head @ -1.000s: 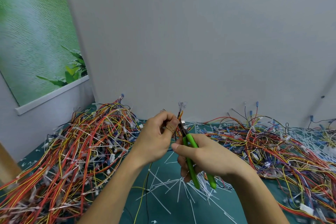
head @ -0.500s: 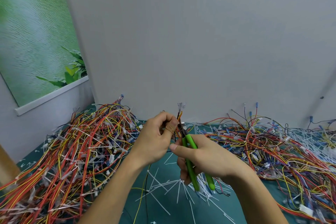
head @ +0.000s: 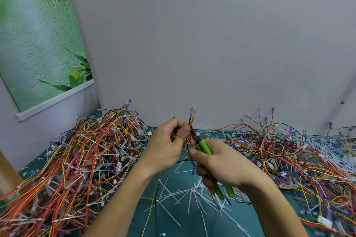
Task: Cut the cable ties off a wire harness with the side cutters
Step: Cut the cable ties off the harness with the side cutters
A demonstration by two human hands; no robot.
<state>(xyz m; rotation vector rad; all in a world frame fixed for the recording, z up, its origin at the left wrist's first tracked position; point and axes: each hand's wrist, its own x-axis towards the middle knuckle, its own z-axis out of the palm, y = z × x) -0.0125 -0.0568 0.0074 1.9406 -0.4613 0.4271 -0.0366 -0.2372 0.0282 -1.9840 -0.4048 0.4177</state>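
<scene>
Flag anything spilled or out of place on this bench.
Cut white ties lie strewn over the green mat near the front, between two tangled wire heaps. That suits the job; nothing looks damaged.

Two hands (head: pixel 165 146) (head: pixel 225 165), one side cutters (head: pixel 205 148) — two wire heaps (head: pixel 86 159) (head: pixel 292 159)

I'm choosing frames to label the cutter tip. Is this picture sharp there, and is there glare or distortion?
In the head view: soft, even light, no glare, faint shadows only; the green-handled side cutters, left hand and right hand are fairly sharp, though the tip is tiny; wide-angle bending slants the green leaf wall poster at left.
</scene>
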